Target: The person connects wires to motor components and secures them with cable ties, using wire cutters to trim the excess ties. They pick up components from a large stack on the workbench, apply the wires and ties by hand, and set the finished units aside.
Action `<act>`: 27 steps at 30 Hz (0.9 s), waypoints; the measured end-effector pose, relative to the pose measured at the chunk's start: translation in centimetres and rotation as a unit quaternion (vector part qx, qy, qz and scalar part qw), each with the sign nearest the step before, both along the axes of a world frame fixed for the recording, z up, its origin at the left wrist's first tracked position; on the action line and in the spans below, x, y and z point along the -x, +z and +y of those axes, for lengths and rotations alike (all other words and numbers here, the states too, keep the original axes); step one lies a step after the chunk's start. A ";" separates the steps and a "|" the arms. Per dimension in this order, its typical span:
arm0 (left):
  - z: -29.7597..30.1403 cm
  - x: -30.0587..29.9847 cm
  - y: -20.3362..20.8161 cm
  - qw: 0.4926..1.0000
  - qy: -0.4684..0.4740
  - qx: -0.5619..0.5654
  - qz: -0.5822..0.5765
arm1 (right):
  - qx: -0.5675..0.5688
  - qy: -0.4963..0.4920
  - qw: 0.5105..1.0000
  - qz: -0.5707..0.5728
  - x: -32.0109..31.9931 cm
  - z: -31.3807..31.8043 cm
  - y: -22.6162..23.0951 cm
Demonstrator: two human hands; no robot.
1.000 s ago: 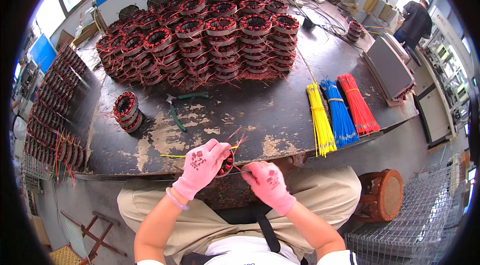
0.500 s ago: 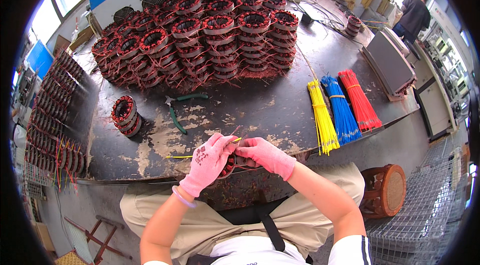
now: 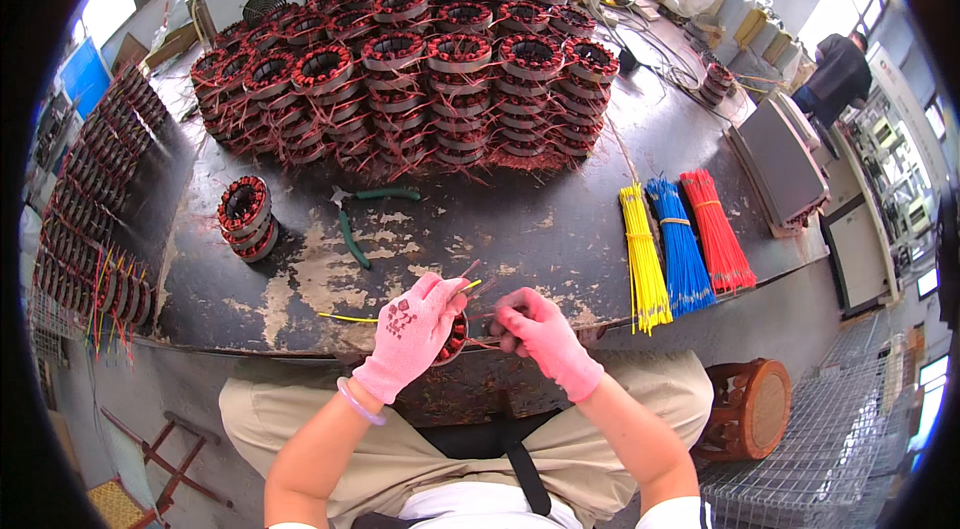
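Observation:
My left hand (image 3: 412, 327), in a pink glove, is closed in a pinch on a yellow wire (image 3: 345, 318) near the table's front edge. The wire's long tail sticks out to the left, and its other end shows above the fingertips beside a reddish lead. Partly hidden by that hand, a wound motor stator (image 3: 456, 341) sits at the edge, its red windings showing. My right hand (image 3: 537, 329), also gloved, is just to the right with curled fingers. Thin reddish wires run from the stator to its fingertips; the exact grip is small to see.
Green-handled cutters (image 3: 352, 229) and a short stator stack (image 3: 246, 217) lie ahead-left. Many stators (image 3: 400, 99) are piled at the back. Bundles of yellow (image 3: 645, 264), blue (image 3: 682, 254) and red wires (image 3: 718, 234) lie right. A wooden stool (image 3: 748, 409) stands lower right; a person (image 3: 838, 77) is far right.
My right hand has drawn away to the right from the left fingertips, opening a gap between the hands. My left hand keeps its pinch on the yellow wire. The whole view has shifted slightly.

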State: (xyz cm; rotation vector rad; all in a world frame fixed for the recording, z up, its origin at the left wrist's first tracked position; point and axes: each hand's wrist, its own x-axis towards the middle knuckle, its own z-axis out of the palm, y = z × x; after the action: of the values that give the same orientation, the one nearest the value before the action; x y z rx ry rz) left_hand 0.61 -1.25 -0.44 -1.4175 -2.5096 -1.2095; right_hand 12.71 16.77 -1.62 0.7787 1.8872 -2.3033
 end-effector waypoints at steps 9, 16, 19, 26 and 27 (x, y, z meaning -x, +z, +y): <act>0.1 -0.4 0.1 0.999 0.031 -0.012 -0.002 | -0.488 0.017 0.864 0.122 -3.2 -2.0 1.8; 0.4 -0.4 0.0 1.000 0.029 -0.008 -0.006 | -0.631 0.037 0.761 0.147 -3.0 -4.9 0.1; 0.5 -0.6 0.6 0.999 0.036 -0.007 -0.013 | -0.519 0.006 0.843 0.144 -2.6 -3.5 0.3; 0.4 -0.1 -0.2 0.998 0.018 -0.052 -0.025 | -0.108 0.124 0.986 -0.029 2.7 0.5 1.6; 0.4 0.0 -0.5 0.998 0.019 -0.057 -0.033 | -0.062 0.130 0.989 -0.026 3.3 0.3 1.3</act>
State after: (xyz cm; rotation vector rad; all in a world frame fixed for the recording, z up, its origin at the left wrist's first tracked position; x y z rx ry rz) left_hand 0.65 -0.88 -0.94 -1.3191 -2.4532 -1.3891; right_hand 9.43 17.06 -0.37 0.5581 1.9892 -2.0098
